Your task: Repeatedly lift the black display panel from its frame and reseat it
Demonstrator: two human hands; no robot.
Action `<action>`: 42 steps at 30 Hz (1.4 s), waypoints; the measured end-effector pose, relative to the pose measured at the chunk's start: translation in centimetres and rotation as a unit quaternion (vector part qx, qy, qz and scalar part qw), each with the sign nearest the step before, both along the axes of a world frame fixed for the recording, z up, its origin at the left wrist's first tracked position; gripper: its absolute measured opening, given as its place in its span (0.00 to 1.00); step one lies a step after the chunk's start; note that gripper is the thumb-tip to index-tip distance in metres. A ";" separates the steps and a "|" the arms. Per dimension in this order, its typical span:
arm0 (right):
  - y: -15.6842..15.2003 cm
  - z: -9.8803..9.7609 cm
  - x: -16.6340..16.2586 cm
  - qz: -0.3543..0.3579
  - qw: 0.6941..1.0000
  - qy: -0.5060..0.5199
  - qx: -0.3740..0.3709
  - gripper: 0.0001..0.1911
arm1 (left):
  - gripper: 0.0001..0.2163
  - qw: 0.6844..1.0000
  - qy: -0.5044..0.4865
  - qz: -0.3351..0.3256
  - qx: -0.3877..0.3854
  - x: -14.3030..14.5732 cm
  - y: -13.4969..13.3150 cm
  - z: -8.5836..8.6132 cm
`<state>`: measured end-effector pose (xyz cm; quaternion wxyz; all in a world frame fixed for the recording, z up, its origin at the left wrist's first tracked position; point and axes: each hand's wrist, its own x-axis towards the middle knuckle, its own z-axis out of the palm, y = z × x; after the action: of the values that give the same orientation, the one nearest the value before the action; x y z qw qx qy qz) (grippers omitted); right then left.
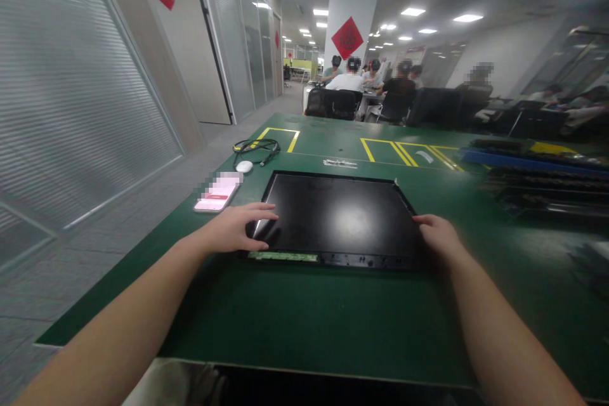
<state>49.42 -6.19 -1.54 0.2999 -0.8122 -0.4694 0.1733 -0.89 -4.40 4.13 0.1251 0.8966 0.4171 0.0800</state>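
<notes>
On a green bench (314, 314), a black panel (328, 212) is lying flat; the left hand (235, 227) is resting open on the panel's left edge, the right hand (440, 238) touching its right edge, grip unclear. Beyond it, people (346, 82) are sitting.

Forearms (152, 282) extended forward, well apart; left hand (238, 228) spread, right hand (440, 238) turned inward.

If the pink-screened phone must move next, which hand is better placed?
Likely the left hand, close beside the phone; the right hand is at the right edge of the black rectangular panel.
</notes>
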 end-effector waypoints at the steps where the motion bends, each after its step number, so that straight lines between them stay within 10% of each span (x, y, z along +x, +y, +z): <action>1: 0.0 -0.1 0.1 0.004 1.000 -0.001 0.003 0.21 | 0.28 1.000 0.001 0.001 -0.001 0.1 0.0 0.1; 18: -0.1 0.2 -0.2 0.000 1.000 -0.018 -0.002 0.20 | 0.22 0.981 -0.009 0.175 0.086 1.6 2.2 -3.1; 42: 0.0 -0.2 0.0 -0.004 0.999 -0.027 0.018 0.18 | 0.24 0.982 -0.033 0.175 0.055 1.1 3.4 -4.0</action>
<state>49.44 -6.17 -1.77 0.3025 -0.8129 -0.4773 0.1412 0.26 -0.95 0.14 0.0738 0.8118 0.5586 0.1532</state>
